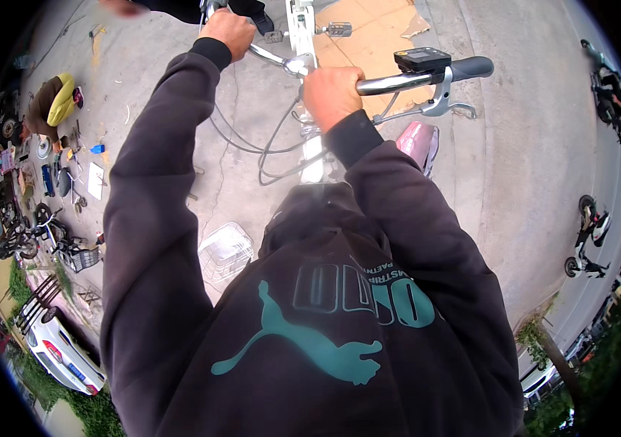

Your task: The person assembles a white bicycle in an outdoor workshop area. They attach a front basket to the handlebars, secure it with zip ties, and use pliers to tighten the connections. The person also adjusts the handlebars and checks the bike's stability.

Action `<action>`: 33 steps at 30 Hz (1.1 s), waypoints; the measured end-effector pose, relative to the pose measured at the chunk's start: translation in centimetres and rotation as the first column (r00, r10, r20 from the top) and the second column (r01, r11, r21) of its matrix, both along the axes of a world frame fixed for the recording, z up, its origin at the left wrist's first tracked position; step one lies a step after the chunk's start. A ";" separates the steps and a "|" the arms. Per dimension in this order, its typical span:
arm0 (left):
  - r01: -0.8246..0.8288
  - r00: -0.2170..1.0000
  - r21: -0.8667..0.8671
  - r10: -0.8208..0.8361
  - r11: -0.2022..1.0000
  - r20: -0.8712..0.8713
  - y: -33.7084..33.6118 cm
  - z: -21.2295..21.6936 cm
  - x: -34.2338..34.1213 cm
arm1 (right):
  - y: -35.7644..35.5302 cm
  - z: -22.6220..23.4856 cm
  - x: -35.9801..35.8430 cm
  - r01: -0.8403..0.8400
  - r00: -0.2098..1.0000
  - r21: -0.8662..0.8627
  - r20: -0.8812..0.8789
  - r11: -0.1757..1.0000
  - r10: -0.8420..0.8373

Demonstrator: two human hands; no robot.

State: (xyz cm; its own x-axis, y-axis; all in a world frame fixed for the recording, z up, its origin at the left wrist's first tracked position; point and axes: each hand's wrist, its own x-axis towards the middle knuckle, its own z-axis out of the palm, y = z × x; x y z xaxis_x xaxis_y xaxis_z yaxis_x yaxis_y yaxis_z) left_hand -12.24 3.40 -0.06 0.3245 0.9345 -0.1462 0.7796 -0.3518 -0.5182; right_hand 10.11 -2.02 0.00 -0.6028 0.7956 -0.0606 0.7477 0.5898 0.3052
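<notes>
Left hand (228,33) was closed around the left end of the handlebar (398,82); right hand (331,93) was closed around the bar just right of the stem. The bicycle stood on the concrete ground (514,167), directly ahead of the person (dark sleeves reaching forward). A small display (421,59) sat on the bar by the black grip (472,68). A wire basket (225,251) lay on the ground below.

We see a silver handlebar (391,83) with a black grip (472,68) and a black display box (421,58). Our sweatshirt (325,306) is dark charcoal with teal print. The frame (302,29) is white, the cardboard (369,36) tan, and the pavement (514,167) grey.
</notes>
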 end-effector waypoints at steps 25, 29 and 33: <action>0.087 0.993 0.035 -0.090 0.996 0.078 0.2 -1.6 0.1 | 0.0 1.5 -0.3 0.016 1.000 -0.121 0.023 0.993 -0.014; 0.031 0.990 0.069 -0.040 0.997 0.136 -2.3 -0.5 1.1 | 1.3 0.8 2.3 -0.034 0.989 -0.121 -0.150 0.992 0.016; -0.113 0.973 0.100 0.090 0.989 0.211 -7.3 0.4 2.5 | 4.9 -1.1 3.8 -0.266 0.889 0.107 -0.356 0.958 0.287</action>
